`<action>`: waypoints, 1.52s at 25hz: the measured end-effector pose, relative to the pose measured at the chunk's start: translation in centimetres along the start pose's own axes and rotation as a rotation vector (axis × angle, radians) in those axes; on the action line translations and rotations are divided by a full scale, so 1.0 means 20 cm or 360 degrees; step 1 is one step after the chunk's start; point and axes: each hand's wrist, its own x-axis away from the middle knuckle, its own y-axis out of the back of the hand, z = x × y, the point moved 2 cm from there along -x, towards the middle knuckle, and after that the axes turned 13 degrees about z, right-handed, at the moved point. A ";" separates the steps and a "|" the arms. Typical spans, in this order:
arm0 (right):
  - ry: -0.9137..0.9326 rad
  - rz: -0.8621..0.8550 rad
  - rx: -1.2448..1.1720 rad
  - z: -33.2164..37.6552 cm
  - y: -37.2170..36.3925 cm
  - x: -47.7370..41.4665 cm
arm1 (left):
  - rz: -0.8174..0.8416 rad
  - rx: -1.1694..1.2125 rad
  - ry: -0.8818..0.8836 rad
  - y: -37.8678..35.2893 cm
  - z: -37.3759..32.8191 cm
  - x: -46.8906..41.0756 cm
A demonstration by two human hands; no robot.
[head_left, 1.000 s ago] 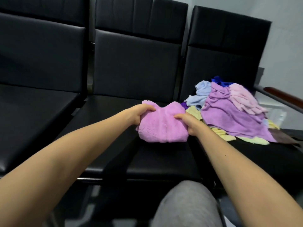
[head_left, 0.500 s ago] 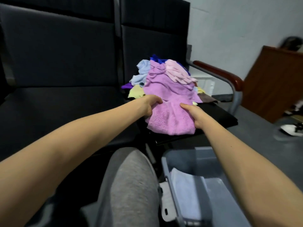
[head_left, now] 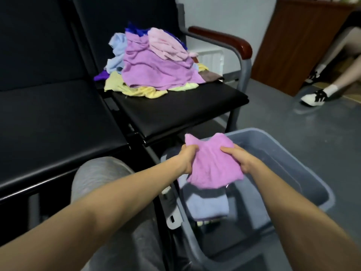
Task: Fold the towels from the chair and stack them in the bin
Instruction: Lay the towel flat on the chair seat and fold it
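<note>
A folded pink-purple towel (head_left: 212,163) hangs in the air above the grey plastic bin (head_left: 304,167). My left hand (head_left: 187,157) grips its left edge and my right hand (head_left: 239,158) grips its right edge. Inside the bin, right under the held towel, lies a folded light blue towel (head_left: 207,204) on top of other folded ones. A loose pile of towels (head_left: 154,63) in purple, pink, yellow and light blue sits on the black chair seat (head_left: 175,112) at the back.
The chair has a brown armrest (head_left: 220,39) on a grey metal frame. More black seats (head_left: 48,118) stretch to the left. My grey-trousered knee (head_left: 101,173) is beside the bin. Another person's leg and white shoe (head_left: 314,96) are at the right, by a brown cabinet (head_left: 297,42).
Both hands lifted the folded pink-purple towel off the chair seat and carried it right and down over the bin. My view swung right toward the bin.
</note>
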 end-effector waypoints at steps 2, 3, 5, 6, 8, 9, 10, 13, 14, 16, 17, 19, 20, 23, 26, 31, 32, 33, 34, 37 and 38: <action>-0.0022 0.0003 -0.0039 -0.11 0.03 -0.03 | -0.0124 -0.0066 0.0033 0.00 0.05 -0.04; -0.0026 0.0012 -0.0044 -0.16 0.03 -0.06 | -0.0166 -0.0120 0.0084 0.03 0.09 -0.09; -0.0108 -0.0074 0.0028 -0.25 0.02 -0.09 | -0.0232 -0.0178 0.0181 0.10 0.18 -0.16; -0.0168 -0.0091 0.0110 -0.28 0.01 -0.11 | -0.0258 -0.0209 0.0250 0.13 0.22 -0.20; -0.0370 -0.0062 0.0384 -0.30 -0.02 -0.12 | -0.0274 -0.0304 0.0389 0.15 0.23 -0.16; -0.0442 -0.0067 0.0519 -0.32 -0.03 -0.13 | -0.0316 -0.0352 0.0475 0.17 0.24 -0.16; -0.0448 -0.0066 0.0612 -0.32 -0.03 -0.15 | -0.0343 -0.0428 0.0531 0.17 0.23 -0.14; -0.0336 -0.0052 0.0686 -0.25 -0.09 -0.16 | -0.0307 -0.0492 0.0468 0.17 0.19 -0.15; -0.0317 -0.0034 0.0703 -0.24 -0.11 -0.17 | -0.0249 -0.0491 0.0436 0.16 0.18 -0.15; -0.0279 0.0023 0.0673 -0.19 -0.16 -0.17 | -0.0201 -0.0410 0.0361 0.11 0.15 -0.11; -0.0232 0.0039 0.0639 -0.15 -0.20 -0.16 | -0.0168 -0.0344 0.0311 0.08 0.12 -0.09; -0.0069 0.0016 0.0650 -0.05 -0.26 -0.16 | 0.0012 -0.0294 0.0190 0.01 0.05 -0.07; 0.0048 -0.0031 0.0698 0.02 -0.29 -0.16 | 0.0100 -0.0290 0.0106 -0.02 -0.01 -0.05; 0.0447 -0.0316 0.0794 0.29 -0.39 -0.15 | 0.0134 -0.0224 -0.0177 -0.09 -0.28 0.04; 0.0740 -0.0414 0.0844 0.61 -0.53 -0.17 | 0.0140 -0.0419 -0.0357 -0.02 -0.65 0.15; 0.0827 -0.0371 0.1023 0.99 -0.73 -0.31 | 0.0024 -0.0801 -0.0476 0.21 -1.08 0.18; 0.0836 -0.0328 0.1055 1.04 -0.76 -0.37 | -0.0092 -0.0890 -0.0528 0.27 -1.15 0.15; 0.0851 -0.0270 0.1076 1.08 -0.78 -0.41 | -0.0227 -0.0981 -0.0577 0.34 -1.20 0.11; 0.0857 -0.0209 0.1098 1.12 -0.81 -0.47 | -0.0385 -0.1095 -0.0617 0.42 -1.25 0.07; 0.0847 -0.0118 0.1279 1.21 -0.86 -0.67 | -0.0794 -0.1443 -0.0666 0.62 -1.43 -0.06; 0.0842 -0.0101 0.1306 1.23 -0.87 -0.74 | -0.0888 -0.1531 -0.0685 0.67 -1.49 -0.11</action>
